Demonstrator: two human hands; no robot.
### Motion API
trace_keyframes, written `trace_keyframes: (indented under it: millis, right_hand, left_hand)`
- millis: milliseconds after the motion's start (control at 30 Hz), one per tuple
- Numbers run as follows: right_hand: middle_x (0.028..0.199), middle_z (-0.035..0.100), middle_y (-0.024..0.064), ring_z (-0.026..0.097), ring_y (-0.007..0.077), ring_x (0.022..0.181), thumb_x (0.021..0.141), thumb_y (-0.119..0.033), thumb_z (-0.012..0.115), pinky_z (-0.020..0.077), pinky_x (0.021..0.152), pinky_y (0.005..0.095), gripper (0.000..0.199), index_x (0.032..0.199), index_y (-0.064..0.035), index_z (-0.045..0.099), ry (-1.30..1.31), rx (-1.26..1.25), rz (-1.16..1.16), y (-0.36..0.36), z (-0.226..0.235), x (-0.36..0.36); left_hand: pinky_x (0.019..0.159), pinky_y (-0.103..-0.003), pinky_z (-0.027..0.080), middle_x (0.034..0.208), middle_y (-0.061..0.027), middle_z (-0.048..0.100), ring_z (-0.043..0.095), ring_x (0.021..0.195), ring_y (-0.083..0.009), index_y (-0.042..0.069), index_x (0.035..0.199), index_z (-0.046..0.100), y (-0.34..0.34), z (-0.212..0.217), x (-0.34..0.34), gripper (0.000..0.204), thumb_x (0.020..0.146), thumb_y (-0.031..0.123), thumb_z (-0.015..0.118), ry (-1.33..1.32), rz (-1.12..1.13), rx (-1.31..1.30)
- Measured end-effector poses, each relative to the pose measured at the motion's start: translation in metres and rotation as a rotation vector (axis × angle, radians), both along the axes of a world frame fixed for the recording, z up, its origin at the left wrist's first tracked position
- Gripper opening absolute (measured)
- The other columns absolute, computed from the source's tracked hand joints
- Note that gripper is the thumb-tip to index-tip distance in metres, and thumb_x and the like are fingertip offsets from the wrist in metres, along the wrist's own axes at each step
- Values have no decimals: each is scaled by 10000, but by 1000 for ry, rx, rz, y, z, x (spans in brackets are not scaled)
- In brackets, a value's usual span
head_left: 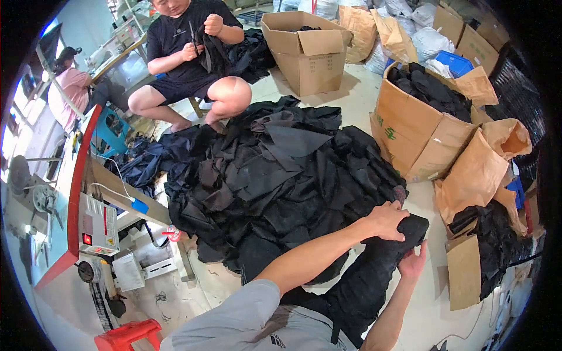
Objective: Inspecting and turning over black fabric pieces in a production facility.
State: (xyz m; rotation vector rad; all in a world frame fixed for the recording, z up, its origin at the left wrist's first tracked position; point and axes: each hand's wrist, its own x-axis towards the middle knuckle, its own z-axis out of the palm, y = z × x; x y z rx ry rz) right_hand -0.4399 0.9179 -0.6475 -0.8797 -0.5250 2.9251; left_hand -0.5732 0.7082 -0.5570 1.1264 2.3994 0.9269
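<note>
The black cloth piece (414, 229) lies at the near right, over the end of what looks like my bent, dark-clothed leg; I cannot tell exactly where cloth ends and leg begins. My left hand (389, 221) rests on top of it, fingers reaching toward the far side and slightly parted. My right hand (413, 262) is cupped against its right side, thumb up. I cannot tell whether either set of fingers pinches the fabric.

Just beyond my left hand, a broad pile of dark fabric (275, 169) takes up the middle of the floor, its right edge close to my fingers. My left forearm crosses in front of the pile's near edge.

To the right, 1 large cardboard box (418, 131) full of black cloth closes off that side, with a brown paper sack (474, 169) leaning just beside it. Nearer still, more black fabric (497, 245) hangs by a cardboard flap (462, 272).

On the left, a red-edged table (71, 193) carries a white control box (98, 225) at its side, and a red stool (127, 336) stands at the near left.

Across the pile, 1 seated co-worker (193, 55) holds dark cloth; a 2nd cardboard box (319, 55) stands to that person's right in the scene. Farther left sits another person (67, 90) in pink.
</note>
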Motion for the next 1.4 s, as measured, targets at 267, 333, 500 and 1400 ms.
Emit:
trace_keyframes:
  millis: [267,333,500,1400]
  right_hand:
    - [1376,595,124,518,291,1302,1033,-387,535,378,1132,482,468,1359,-52,568,294,97,-18,-20,-11,13]
    - [1394,583,123,512,289,1311,1048,-361,504,373,1137,482,457,1381,-51,547,329,83,-39,-27,-1,10]
    - [1455,533,145,484,296,1352,1070,-250,456,333,1172,494,425,1433,-33,491,495,118,-5,-42,34,11]
    - [1288,631,144,618,259,1163,1000,-220,513,487,1048,431,399,1329,2,555,189,450,15,21,62,-49]
  left_hand:
    - [1041,-485,466,1394,-126,501,494,1270,-380,95,1337,583,-13,-15,9,740,708,418,799,-29,44,140]
    - [1037,-478,465,1373,-155,520,508,1255,-392,92,1364,551,-18,-14,6,781,713,438,809,-44,14,147]
    - [999,-462,476,1215,-229,600,577,1149,-425,68,1382,498,-38,-6,-6,807,745,461,798,-23,-43,316]
    - [1084,-487,419,1419,-240,484,480,1307,-416,14,1388,495,21,10,0,830,757,474,777,216,22,211]
